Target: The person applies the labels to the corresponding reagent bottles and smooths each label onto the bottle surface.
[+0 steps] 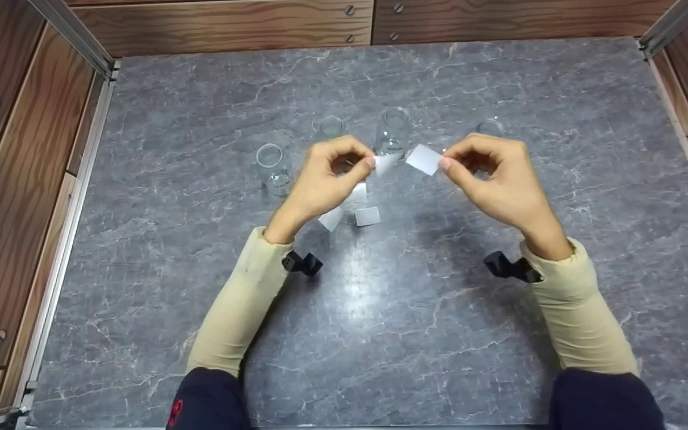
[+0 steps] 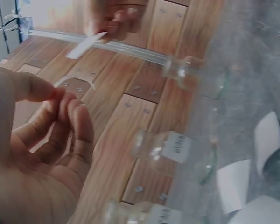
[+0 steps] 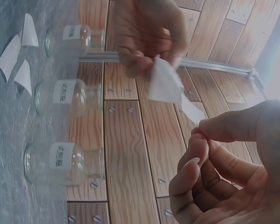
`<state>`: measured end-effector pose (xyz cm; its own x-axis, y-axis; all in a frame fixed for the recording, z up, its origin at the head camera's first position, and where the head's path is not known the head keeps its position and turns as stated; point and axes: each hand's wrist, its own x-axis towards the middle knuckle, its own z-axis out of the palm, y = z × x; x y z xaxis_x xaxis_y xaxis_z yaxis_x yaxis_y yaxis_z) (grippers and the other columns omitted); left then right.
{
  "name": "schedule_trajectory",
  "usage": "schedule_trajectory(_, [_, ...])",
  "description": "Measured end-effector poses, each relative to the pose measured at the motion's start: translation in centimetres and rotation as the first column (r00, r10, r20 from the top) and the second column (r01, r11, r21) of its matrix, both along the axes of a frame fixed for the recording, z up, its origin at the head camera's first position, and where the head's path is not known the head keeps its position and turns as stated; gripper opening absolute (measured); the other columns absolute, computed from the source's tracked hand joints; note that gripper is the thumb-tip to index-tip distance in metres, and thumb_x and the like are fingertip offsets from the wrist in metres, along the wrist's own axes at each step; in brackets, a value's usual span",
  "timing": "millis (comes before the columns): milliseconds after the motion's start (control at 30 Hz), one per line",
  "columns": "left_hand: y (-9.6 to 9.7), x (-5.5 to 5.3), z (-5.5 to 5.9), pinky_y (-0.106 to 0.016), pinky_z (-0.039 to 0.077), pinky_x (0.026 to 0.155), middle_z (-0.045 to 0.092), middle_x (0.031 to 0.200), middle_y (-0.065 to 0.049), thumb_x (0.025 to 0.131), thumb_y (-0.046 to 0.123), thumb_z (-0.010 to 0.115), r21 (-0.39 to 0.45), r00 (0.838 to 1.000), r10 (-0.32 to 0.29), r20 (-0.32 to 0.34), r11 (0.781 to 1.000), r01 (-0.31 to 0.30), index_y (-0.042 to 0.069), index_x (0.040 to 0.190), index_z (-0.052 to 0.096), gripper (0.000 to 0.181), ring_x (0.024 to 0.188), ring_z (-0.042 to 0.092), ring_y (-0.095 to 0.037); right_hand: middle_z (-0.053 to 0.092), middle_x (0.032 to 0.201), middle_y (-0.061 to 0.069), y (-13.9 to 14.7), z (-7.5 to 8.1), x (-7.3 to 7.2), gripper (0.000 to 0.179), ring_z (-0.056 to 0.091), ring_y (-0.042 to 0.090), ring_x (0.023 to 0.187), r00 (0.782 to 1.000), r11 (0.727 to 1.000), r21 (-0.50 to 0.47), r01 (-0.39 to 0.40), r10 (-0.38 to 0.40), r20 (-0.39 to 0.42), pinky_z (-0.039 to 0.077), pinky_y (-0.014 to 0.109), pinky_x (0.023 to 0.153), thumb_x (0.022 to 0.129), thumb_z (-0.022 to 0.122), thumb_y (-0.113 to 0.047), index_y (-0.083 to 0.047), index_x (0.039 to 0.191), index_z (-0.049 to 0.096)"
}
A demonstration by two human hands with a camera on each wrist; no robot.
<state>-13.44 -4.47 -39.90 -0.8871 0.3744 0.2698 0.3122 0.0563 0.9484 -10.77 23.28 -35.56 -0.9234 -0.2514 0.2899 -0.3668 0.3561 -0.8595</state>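
Observation:
Both hands are raised over the table, facing each other. My left hand (image 1: 335, 176) pinches a small piece of white paper (image 1: 386, 163) between thumb and fingertips. A white paper rectangle (image 1: 423, 159), like a label, is pinched by a corner in my right hand (image 1: 499, 179). In the head view a narrow gap separates the two pieces; in the right wrist view the left piece (image 3: 165, 84) overlaps the right one (image 3: 192, 111). Whether either carries print cannot be seen. Below the left hand, white paper pieces (image 1: 368, 216) lie on the table, some curling up.
Several clear glass bottles stand beyond the hands: one at the left (image 1: 273, 170), one in the middle (image 1: 394, 128), one behind the right hand (image 1: 490, 126). White labels with dark characters (image 3: 63, 156) are on some. Wood-patterned panels (image 1: 224, 27) border the grey marbled tabletop (image 1: 380, 358).

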Motion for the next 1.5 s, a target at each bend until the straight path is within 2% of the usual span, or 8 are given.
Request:
schedule_trajectory(100, [1.1, -0.1, -0.9, -0.027, 0.062, 0.077, 0.075, 0.100, -0.018, 0.102, 0.003, 0.064, -0.135, 0.998, -0.012, 0.066, 0.991, 0.021, -0.004, 0.106, 0.074, 0.013, 0.080, 0.067, -0.017, 0.072, 0.080, 0.001, 0.3, 0.2, -0.1, 0.006, 0.062, 0.013, 0.064, 1.000, 1.000, -0.012, 0.022, -0.022, 0.002, 0.055, 0.021, 0.060, 0.093, 0.073, 0.006, 0.005, 0.095, 0.078])
schedule_trajectory(267, [3.7, 0.0, -3.0, -0.023, 0.061, 0.083, 0.076, 0.106, -0.016, 0.106, 0.009, 0.061, -0.331, 0.982, -0.039, 0.186, 0.938, 0.100, -0.003, 0.113, 0.074, 0.019, 0.088, 0.070, -0.019, 0.074, 0.080, 0.000, 0.6, 0.4, -0.2, 0.005, 0.063, 0.012, 0.065, 0.998, 0.998, -0.015, 0.055, -0.055, -0.006, 0.055, 0.020, 0.061, 0.094, 0.074, 0.006, 0.005, 0.095, 0.079])
schedule_trajectory(400, [5.6, 0.2, -4.0, -0.020, 0.058, 0.068, 0.074, 0.090, -0.005, 0.106, 0.015, 0.061, -0.438, 0.966, -0.005, 0.259, 0.891, 0.122, 0.003, 0.105, 0.075, 0.019, 0.071, 0.064, -0.010, 0.074, 0.082, -0.002, 0.5, 0.2, -0.3, 0.005, 0.064, 0.013, 0.066, 0.998, 0.998, 0.005, 0.059, -0.059, -0.010, 0.056, 0.020, 0.062, 0.094, 0.075, 0.003, 0.003, 0.095, 0.080])
schedule_trajectory(533, [6.2, 0.4, -4.5, -0.019, 0.047, 0.052, 0.063, 0.071, 0.006, 0.104, 0.019, 0.061, -0.532, 0.957, 0.046, 0.285, 0.839, 0.118, 0.010, 0.088, 0.073, 0.021, 0.054, 0.053, -0.005, 0.073, 0.081, -0.001, 0.3, 0.1, -0.3, 0.005, 0.064, 0.013, 0.064, 0.999, 0.999, 0.025, 0.048, -0.048, -0.004, 0.056, 0.020, 0.061, 0.095, 0.075, 0.001, 0.003, 0.095, 0.079])
schedule_trajectory(767, [6.1, 0.4, -5.0, -0.020, 0.044, 0.049, 0.065, 0.068, 0.005, 0.095, 0.010, 0.065, -0.628, 0.963, 0.169, 0.208, 0.778, -0.001, 0.011, 0.073, 0.074, 0.024, 0.054, 0.053, -0.008, 0.071, 0.079, -0.001, 0.1, 0.0, -0.3, 0.005, 0.062, 0.012, 0.063, 0.999, 0.998, 0.042, 0.044, -0.044, -0.001, 0.054, 0.019, 0.060, 0.095, 0.075, 0.001, 0.002, 0.095, 0.079])
schedule_trajectory(1167, [5.6, 0.3, -4.4, -0.023, 0.044, 0.045, 0.064, 0.056, 0.004, 0.092, 0.007, 0.063, -0.656, 0.952, 0.240, 0.191, 0.753, -0.058, 0.016, 0.065, 0.071, 0.030, 0.047, 0.055, -0.010, 0.069, 0.077, -0.001, 0.0, -0.3, -0.4, 0.005, 0.060, 0.011, 0.061, 0.999, 0.998, 0.040, 0.040, -0.040, -0.020, 0.053, 0.020, 0.058, 0.094, 0.076, 0.002, 0.001, 0.094, 0.080])
schedule_trajectory(1333, [5.5, 0.2, -4.3, -0.024, 0.044, 0.047, 0.058, 0.053, 0.005, 0.093, 0.007, 0.062, -0.678, 0.957, 0.239, 0.163, 0.732, -0.067, 0.020, 0.056, 0.057, 0.040, 0.048, 0.054, -0.010, 0.070, 0.077, -0.001, -0.1, -0.3, -0.3, 0.005, 0.060, 0.012, 0.061, 0.999, 0.998, 0.046, 0.044, -0.044, -0.020, 0.054, 0.019, 0.057, 0.094, 0.075, 0.002, 0.001, 0.094, 0.080])
schedule_trajectory(1500, [5.1, 0.1, -3.9, -0.024, 0.048, 0.049, 0.060, 0.056, 0.006, 0.092, 0.006, 0.063, -0.665, 0.955, 0.251, 0.156, 0.742, -0.087, 0.019, 0.062, 0.065, 0.033, 0.050, 0.058, -0.009, 0.071, 0.078, -0.001, -0.1, -0.3, -0.3, 0.005, 0.061, 0.012, 0.061, 0.999, 0.998, 0.048, 0.040, -0.040, -0.015, 0.054, 0.018, 0.057, 0.094, 0.075, 0.001, 0.003, 0.094, 0.079])
